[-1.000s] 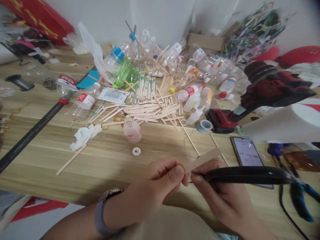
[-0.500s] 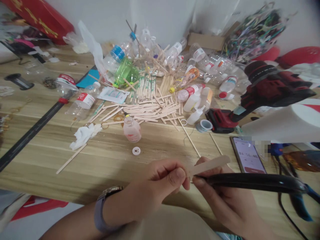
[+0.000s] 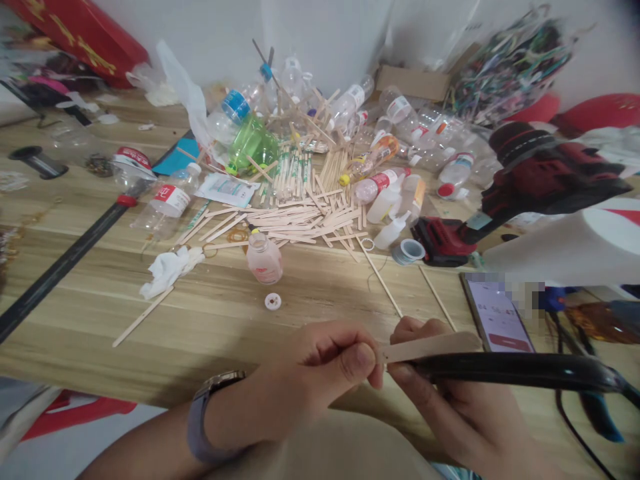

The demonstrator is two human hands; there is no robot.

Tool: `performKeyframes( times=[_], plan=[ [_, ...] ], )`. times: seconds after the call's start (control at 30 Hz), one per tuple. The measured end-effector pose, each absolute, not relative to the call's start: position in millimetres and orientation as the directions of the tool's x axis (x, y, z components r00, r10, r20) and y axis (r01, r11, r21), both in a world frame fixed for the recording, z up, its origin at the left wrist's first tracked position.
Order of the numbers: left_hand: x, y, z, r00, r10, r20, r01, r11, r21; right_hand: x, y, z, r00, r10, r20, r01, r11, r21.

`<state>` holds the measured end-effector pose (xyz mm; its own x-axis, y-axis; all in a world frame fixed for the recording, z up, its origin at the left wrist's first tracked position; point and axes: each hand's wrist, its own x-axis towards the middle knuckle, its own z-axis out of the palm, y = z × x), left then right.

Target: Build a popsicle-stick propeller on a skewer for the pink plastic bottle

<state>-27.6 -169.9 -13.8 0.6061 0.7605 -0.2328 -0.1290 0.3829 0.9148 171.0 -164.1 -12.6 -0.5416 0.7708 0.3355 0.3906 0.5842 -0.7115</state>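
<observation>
My left hand (image 3: 330,363), with a watch at the wrist, pinches one end of a flat wooden craft stick (image 3: 433,345) between thumb and fingers. The stick points right, its rounded end free. Close beside it, my right hand (image 3: 450,407) is closed around a long black pen-like tool (image 3: 520,370) whose thin end lies at the fingertips by the stick. The tool's exact kind is unclear, and its tip is hidden. Small dark marks show on the stick near my left thumb.
Behind my hands stand an open pink-tinted bottle (image 3: 264,259) and its white cap (image 3: 273,301). Farther back lie piled craft sticks (image 3: 300,220) and several plastic bottles. To the right are a red-black power tool (image 3: 545,180), a phone (image 3: 500,317) and a white roll (image 3: 575,247).
The craft stick has tilted down at its free end, now lying nearer the black tool. Both hands have shifted slightly, keeping their grips.
</observation>
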Motion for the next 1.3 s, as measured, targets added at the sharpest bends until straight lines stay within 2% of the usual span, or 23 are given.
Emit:
performKeyframes(
  times=[0.2, 0.33, 0.5, 0.73, 0.9, 1.0, 1.1, 1.17, 1.2, 1.3],
  plan=[
    [-28, -168, -8, 0.638, 0.730, -0.245, -0.103, 0.396, 0.913, 176, -166, -7, -0.584, 0.756, 0.295, 0.467, 0.611, -0.640],
    [-28, -170, -5, 0.647, 0.718, -0.256, -0.140, 0.442, 0.886, 175, -170, -11, -0.554, 0.739, 0.384, 0.473, 0.659, -0.586],
    [-27, -173, -8, 0.638, 0.709, -0.299, -0.187, 0.520, 0.834, 170, -173, -21, -0.486, 0.732, 0.478, 0.556, 0.681, -0.477],
    [-22, -177, -13, 0.658, 0.692, -0.297, -0.290, 0.596, 0.748, 169, -165, -23, -0.557, 0.621, 0.551, 0.511, 0.779, -0.362],
    [-16, -181, -14, 0.654, 0.681, -0.328, -0.392, 0.677, 0.623, 175, -164, -34, -0.596, 0.605, 0.528, 0.592, 0.775, -0.221],
    [-10, -182, -15, 0.679, 0.665, -0.311, -0.463, 0.717, 0.522, 176, -163, -35, -0.585, 0.572, 0.574, 0.649, 0.755, -0.091],
    [-5, -182, -18, 0.706, 0.652, -0.277, -0.518, 0.742, 0.425, 174, -159, -33, -0.553, 0.572, 0.606, 0.701, 0.713, -0.033],
    [-5, -181, -20, 0.693, 0.674, -0.258, -0.533, 0.719, 0.446, 172, -156, -31, -0.541, 0.588, 0.601, 0.685, 0.722, -0.090],
    [-5, -181, -21, 0.680, 0.689, -0.250, -0.527, 0.697, 0.486, 172, -155, -30, -0.541, 0.597, 0.592, 0.648, 0.745, -0.159],
    [-10, -179, -22, 0.645, 0.727, -0.234, -0.459, 0.614, 0.642, 172, -154, -27, -0.506, 0.681, 0.530, 0.513, 0.731, -0.449]
  ],
)
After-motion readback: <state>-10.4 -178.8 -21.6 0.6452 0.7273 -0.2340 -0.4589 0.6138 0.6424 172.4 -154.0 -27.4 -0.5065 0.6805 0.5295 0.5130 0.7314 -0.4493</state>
